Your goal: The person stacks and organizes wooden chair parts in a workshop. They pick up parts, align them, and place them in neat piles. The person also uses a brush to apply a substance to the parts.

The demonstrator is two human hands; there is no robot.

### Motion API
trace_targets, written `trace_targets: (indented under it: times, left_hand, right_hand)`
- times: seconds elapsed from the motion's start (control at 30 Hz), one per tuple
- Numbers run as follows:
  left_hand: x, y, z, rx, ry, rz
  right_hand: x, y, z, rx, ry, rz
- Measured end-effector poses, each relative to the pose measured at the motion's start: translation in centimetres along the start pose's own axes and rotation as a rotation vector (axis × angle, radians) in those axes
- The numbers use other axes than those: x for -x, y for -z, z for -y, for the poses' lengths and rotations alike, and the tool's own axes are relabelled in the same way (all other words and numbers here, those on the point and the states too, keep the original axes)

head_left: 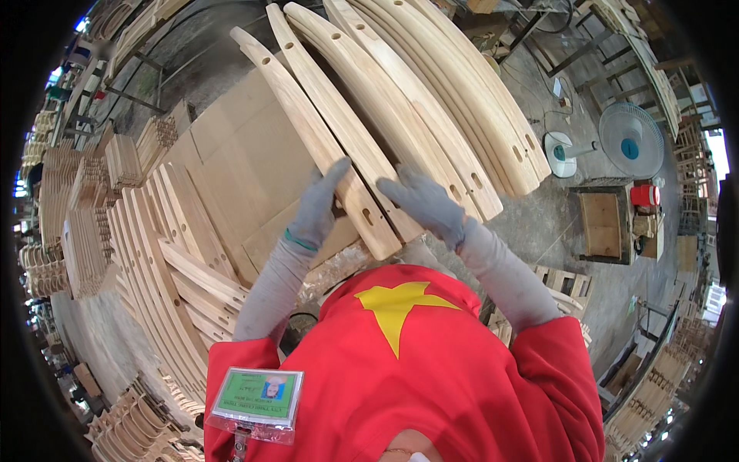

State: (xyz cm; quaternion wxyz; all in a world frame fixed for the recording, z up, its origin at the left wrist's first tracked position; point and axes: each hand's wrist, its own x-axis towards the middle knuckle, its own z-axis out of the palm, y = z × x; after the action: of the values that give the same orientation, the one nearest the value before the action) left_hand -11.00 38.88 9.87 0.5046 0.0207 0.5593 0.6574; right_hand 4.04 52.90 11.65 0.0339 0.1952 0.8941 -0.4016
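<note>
Several long, curved pale wooden rails with slots near their ends lie side by side in front of me. My left hand [317, 206], in a grey glove, grips the edge of the leftmost rail [356, 196] near its near end. Its fingertips rest on top, and part of the hand is hidden by the edge. My right hand [425, 202], gloved too, lies with fingers stretched over the right edge of the second rail [350, 123]. A narrow dark gap separates these two rails. More rails [469, 100] sit close together to the right.
Beneath the rails is a brown cardboard-like surface [239, 146]. Stacked curved wooden parts [165, 254] stand at left. To the right are a standing fan [631, 142], an open wooden box [602, 223] and a red container [645, 195]. Wooden racks line the floor's edges.
</note>
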Motion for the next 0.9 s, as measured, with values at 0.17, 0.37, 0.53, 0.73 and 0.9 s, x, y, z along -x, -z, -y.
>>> trace_targets:
  times: [0.17,0.37,0.53,0.73,0.9]
  left_hand:
    - [2.4,-1.2,4.9,0.192,-0.003,0.055]
    - [2.5,-1.3,4.5,0.260,-0.012,0.111]
    - [3.6,-1.3,4.0,0.151,0.047,-0.089]
    - [0.9,2.9,5.8,0.047,-0.240,-0.252]
    - [1.9,0.6,3.6,-0.044,-0.345,-0.420]
  right_hand:
    - [5.0,-4.4,-2.3,-0.345,-0.224,-0.163]
    - [7.9,-9.8,-5.6,-1.170,-0.531,-0.435]
    - [11.9,-9.6,-7.3,-1.089,-0.548,-0.284]
    - [19.4,-1.2,-16.6,-0.187,-0.203,-0.225]
    - [17.0,10.5,-20.2,-1.211,-0.580,-0.756]
